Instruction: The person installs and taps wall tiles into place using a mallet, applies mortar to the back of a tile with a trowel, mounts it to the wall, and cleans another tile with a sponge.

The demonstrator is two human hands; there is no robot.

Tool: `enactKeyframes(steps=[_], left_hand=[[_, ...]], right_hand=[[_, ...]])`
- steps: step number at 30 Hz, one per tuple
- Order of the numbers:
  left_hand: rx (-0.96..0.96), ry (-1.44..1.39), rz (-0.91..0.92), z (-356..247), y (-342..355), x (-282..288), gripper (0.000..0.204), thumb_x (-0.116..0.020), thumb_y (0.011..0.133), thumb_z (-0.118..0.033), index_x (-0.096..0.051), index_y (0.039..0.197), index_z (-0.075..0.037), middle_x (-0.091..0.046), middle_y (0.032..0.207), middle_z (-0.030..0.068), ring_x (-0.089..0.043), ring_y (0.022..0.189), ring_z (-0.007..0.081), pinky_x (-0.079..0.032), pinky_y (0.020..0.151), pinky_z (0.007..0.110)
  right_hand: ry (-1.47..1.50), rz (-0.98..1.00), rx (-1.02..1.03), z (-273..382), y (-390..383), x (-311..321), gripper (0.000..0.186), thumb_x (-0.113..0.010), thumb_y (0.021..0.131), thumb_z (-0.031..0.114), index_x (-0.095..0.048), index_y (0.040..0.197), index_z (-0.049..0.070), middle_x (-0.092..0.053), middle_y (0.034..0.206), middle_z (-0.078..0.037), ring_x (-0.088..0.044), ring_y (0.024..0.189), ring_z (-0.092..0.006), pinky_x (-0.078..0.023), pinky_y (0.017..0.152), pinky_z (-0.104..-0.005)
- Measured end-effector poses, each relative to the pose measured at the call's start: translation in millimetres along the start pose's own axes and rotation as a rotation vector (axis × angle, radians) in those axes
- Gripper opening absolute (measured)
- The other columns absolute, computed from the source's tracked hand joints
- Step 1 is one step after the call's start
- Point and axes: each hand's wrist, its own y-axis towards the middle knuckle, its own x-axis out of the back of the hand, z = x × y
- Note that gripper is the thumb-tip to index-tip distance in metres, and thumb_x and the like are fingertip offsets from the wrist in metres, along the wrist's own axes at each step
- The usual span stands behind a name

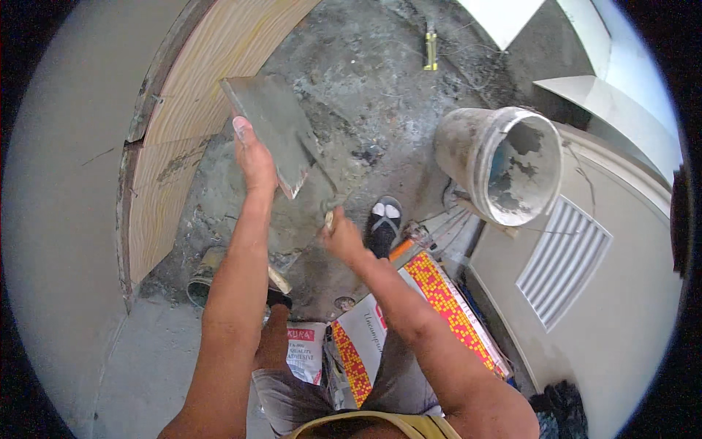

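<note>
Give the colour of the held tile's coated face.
Grey, on the tile held in the left hand; it shows best in the head view.

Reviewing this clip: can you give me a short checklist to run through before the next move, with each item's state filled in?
1. Left grip: ok. The left hand holds the tile at its left edge.
2. Right grip: ok. The right hand is closed around the wooden handle of the trowel.
3. Tile's upper face coated: ok, grey paste covers most of it.
4. Tile's underside: cannot tell, hidden.
5. Floor free of loose tools: not ok, a yellow tool lies there.
6. Bucket clear of both hands: ok.
</note>
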Motion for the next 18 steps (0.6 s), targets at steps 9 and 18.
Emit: enactKeyframes(steps=[9, 18], left_hand=[[0.039, 0.186, -0.019, -5.8, -2.7, -25.0, 0.072, -0.035, 0.108, -0.055, -0.043, 0.147, 0.006, -0.052, 0.144, 0.0171, -0.053, 0.125, 0.0299, -0.041, 0.106, 0.041], [0.002, 0.212, -0.009, 3.4, 6.0, 10.2, 0.075, -0.037, 0.107, -0.057, -0.043, 0.146, 0.006, -0.054, 0.141, 0.0171, -0.054, 0.126, 0.0280, -0.042, 0.107, 0.041]], right_hand=[[0.023, -0.071, 0.096, 9.6, 15.6, 23.2, 0.052, -0.067, 0.085, 0.016, -0.046, 0.127, -0.006, -0.068, 0.101, -0.033, -0.067, 0.096, -0.0508, -0.053, 0.085, -0.0561], [-0.031, -0.068, 0.033, -5.0, 114.0, -15.6, 0.058, -0.073, 0.083, 0.021, -0.047, 0.127, -0.008, -0.067, 0.107, -0.035, -0.065, 0.105, -0.0508, -0.052, 0.090, -0.0532]])
